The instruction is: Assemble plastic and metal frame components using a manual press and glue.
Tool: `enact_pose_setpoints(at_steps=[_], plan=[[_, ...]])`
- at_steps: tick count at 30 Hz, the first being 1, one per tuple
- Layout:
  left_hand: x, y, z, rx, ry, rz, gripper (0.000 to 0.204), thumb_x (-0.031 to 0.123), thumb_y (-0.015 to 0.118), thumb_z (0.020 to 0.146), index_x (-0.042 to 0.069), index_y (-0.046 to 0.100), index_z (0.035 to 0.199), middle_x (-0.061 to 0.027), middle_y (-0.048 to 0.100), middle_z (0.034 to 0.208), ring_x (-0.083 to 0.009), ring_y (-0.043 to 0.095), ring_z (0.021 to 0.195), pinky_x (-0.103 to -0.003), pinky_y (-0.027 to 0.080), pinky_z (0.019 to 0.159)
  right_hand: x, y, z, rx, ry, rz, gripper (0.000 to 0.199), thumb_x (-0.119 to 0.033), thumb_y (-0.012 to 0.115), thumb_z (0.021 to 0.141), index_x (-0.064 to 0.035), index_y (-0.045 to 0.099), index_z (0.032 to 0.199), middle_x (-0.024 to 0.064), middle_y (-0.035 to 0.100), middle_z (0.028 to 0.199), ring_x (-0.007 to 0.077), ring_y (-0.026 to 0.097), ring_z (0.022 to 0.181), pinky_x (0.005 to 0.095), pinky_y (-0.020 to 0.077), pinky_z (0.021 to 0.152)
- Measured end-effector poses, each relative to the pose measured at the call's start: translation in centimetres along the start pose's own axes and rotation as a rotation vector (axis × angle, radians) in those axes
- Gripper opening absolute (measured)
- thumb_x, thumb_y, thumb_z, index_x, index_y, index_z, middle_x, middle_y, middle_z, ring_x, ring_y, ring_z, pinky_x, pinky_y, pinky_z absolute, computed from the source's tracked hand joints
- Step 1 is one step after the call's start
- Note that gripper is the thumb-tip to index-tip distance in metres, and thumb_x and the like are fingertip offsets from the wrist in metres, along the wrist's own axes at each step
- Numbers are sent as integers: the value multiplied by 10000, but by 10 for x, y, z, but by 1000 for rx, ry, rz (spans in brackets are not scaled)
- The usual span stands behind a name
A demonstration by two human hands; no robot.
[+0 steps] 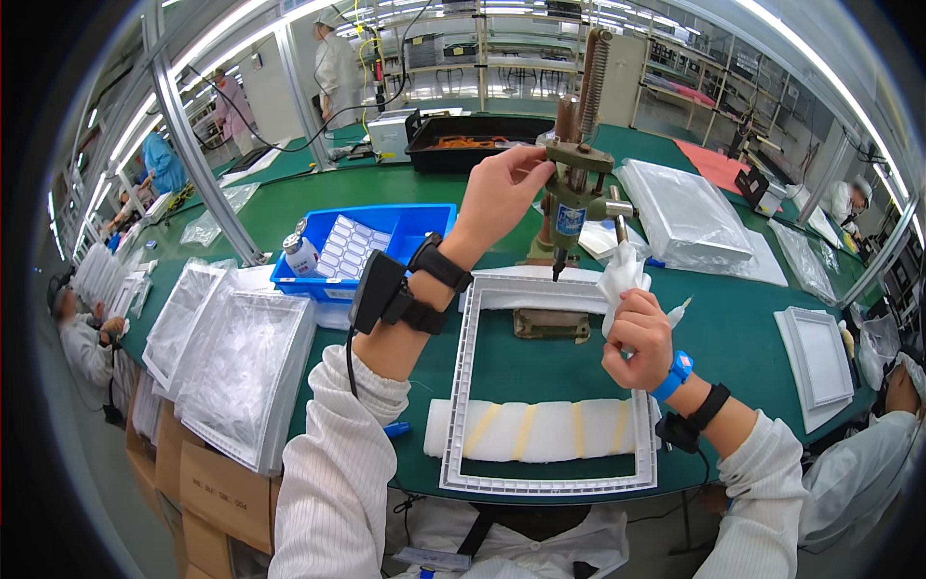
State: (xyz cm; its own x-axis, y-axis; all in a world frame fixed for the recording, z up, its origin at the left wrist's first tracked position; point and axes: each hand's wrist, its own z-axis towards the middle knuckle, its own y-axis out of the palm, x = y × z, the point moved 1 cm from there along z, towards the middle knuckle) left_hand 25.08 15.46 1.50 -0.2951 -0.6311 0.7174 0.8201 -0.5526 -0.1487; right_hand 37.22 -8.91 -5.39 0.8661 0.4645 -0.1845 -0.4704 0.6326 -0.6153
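Observation:
A green hand press point(569, 218) with a tall spring column stands on the bench in front of me. My left hand point(503, 191) reaches up to its top, with curled fingers against the press head. Lower and to the right, my right hand point(638, 338) is closed around the press lever point(624, 272), whose handle is wrapped in white cloth. A thin white tip pokes out beside that hand. Beneath the pointed press tip, a white rectangular plastic frame point(470, 386) lies around the press base point(552, 325). Its near part rests over a white padded roll with yellow tape bands point(540, 431).
A blue bin point(289, 286) with a label sheet and a white bottle sits left. Bagged white frames point(246, 372) are stacked beside it. More bagged panels point(687, 217) lie back right, and flat frames point(818, 355) far right. A black tray point(424, 157) stands behind. Co-workers sit on both sides.

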Motion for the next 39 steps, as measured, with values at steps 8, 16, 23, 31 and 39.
enact_pose_setpoints(at_steps=[8,16,23,31,39], plan=[[-10,7,4,-2,-98,-86,223,119,668,973,-47,731,1108,-87,758,881,-126,717,783,-249,551,688,-5,-8,10,5,38,41,121,-9,607,579,-55,497,561,62,492,558,263,512,616,429,519,924],[-20,15,11,36,-78,66,199,152,722,931,-7,768,1042,-63,749,811,-96,656,706,-260,521,654,-10,-14,15,-4,68,41,119,-10,606,586,-52,497,562,68,496,560,265,512,617,423,517,925],[-18,9,9,-45,-153,-9,233,150,677,984,-22,729,1134,-57,744,951,-69,649,830,-226,509,737,-10,-14,16,-16,75,58,120,-13,606,586,-52,495,564,66,497,561,267,505,618,423,513,924],[-44,-2,-60,131,-215,144,134,73,589,946,-17,672,999,-58,677,774,-114,612,681,-279,502,634,-7,-8,7,-48,69,62,139,-18,615,589,-66,485,568,57,486,562,264,501,632,431,511,939],[-68,7,-101,-461,-179,626,329,182,661,845,35,718,1134,-177,672,1120,-316,685,994,-400,545,890,2,5,-7,-96,14,-9,118,-13,632,615,-70,528,621,68,499,616,265,522,688,460,502,1002]])
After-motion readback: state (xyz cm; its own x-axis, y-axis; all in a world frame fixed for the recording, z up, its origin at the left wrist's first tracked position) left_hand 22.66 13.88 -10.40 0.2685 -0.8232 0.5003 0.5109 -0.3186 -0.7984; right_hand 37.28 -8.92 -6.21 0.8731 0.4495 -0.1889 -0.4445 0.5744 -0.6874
